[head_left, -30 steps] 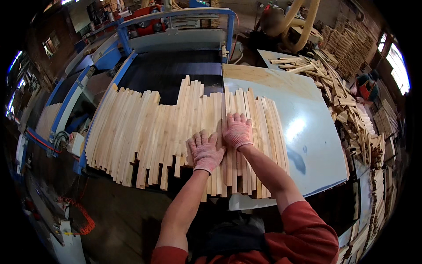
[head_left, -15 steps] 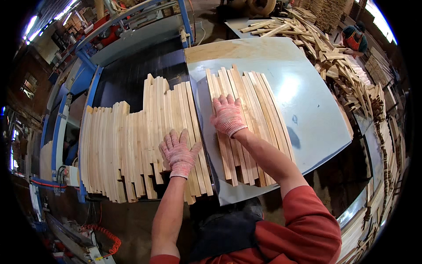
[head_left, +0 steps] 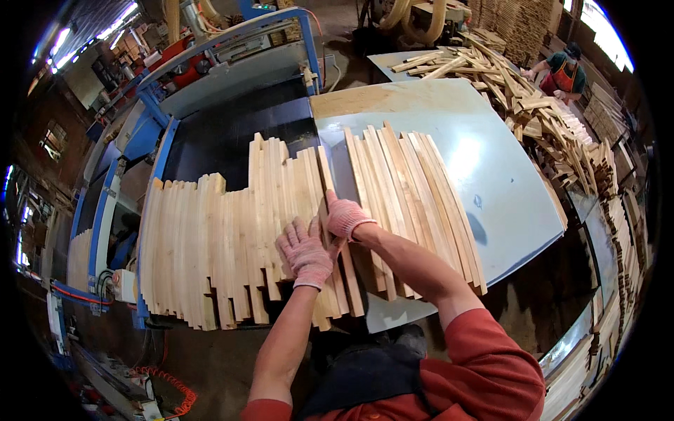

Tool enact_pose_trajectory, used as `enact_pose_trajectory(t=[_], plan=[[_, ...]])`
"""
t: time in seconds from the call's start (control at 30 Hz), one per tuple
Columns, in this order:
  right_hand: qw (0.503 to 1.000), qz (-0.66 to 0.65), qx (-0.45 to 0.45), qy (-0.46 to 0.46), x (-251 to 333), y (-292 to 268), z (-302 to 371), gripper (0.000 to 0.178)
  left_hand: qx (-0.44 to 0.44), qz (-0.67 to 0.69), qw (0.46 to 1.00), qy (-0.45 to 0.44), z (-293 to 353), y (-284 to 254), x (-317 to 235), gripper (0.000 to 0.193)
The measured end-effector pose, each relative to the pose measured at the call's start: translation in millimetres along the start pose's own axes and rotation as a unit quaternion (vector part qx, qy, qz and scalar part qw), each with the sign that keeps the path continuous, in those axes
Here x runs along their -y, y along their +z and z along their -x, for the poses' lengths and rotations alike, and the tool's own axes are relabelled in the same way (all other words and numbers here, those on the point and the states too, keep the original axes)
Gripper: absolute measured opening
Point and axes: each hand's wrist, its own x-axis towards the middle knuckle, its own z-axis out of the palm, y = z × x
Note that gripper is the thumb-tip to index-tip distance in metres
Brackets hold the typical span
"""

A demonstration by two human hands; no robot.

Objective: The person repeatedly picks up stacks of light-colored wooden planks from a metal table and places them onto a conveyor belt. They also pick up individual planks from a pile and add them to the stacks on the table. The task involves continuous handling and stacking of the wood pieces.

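A row of pale wooden strips (head_left: 203,245) lies side by side on a dark machine bed, their ends uneven. My left hand (head_left: 307,254), in a pinkish knit glove, rests flat on the right part of this row with its fingers spread. Close beside it, my right hand (head_left: 345,216), gloved alike, is closed around a wooden strip (head_left: 350,277) at the row's right edge; its thumb points toward the left hand. Right of that strip, a second group of wooden strips (head_left: 414,203) lies on a grey sheet-topped table (head_left: 491,168). My right forearm crosses over that group.
A blue machine frame (head_left: 161,151) borders the dark bed (head_left: 232,133) on the left and far side. Loose wooden pieces (head_left: 519,98) lie heaped at the far right, where a co-worker (head_left: 564,76) stands. An orange coiled hose (head_left: 179,393) hangs at lower left.
My right hand has moved left and nearer, from the group on the grey table to the row's edge strip, and has closed. My left hand stays flat on the row. The whole view has shifted slightly.
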Motion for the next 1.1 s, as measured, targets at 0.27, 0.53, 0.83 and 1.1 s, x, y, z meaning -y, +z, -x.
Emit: enact_pose_trajectory(t=[0.27,0.53,0.83,1.1], plan=[[0.992,0.076,-0.099,0.033,7,-22,8,0.044,-0.081,0.282,0.956,0.006,34,-33,183,0.089],[0.953,0.248,-0.134,0.113,23,12,55,0.076,-0.159,-0.014,0.925,-0.345,99,-94,536,0.106],[0.944,0.221,-0.190,0.152,-6,39,40,0.080,-0.037,-0.084,0.888,-0.450,112,-146,645,0.103],[0.952,0.197,-0.214,0.095,1,50,60,0.072,-0.130,-0.055,0.911,-0.388,146,-146,637,0.082]])
